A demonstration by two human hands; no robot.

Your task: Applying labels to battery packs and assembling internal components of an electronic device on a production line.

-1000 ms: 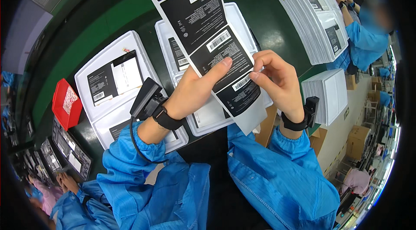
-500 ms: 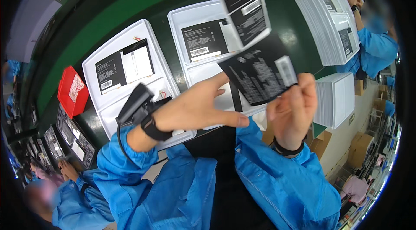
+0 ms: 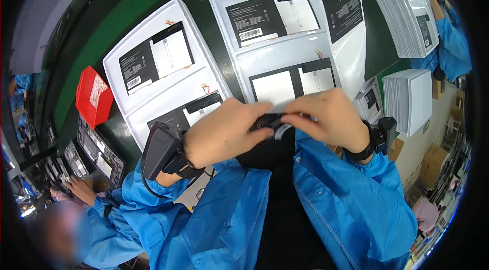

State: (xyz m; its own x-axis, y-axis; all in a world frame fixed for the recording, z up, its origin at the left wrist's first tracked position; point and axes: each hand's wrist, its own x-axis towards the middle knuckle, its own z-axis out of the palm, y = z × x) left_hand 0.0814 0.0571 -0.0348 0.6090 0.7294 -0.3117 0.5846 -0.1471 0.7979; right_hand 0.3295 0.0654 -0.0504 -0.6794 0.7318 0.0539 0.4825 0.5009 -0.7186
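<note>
The left hand [image 3: 226,135] and right hand [image 3: 328,117] are pinching a crumpled-looking black label [image 3: 263,123] between them, a flat battery [image 3: 277,87] lying at its twelve o'clock in a white tray [image 3: 265,56]. Uneven pulling could be creasing the label.

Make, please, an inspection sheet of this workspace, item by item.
Surface: dark green table, two open white trays.
Work items: four flat battery packs in these trays; black label, partly hidden; label strip by the right tray's edge.
Clutter: red bin, small pieces inside; stacked white trays at right.
Hands: right hand pinches label; left hand at label, grip unclear.
Cables: black cable below left wrist; coloured wires on packs.
Surroundings: co-workers in blue; cardboard boxes at right.
</note>
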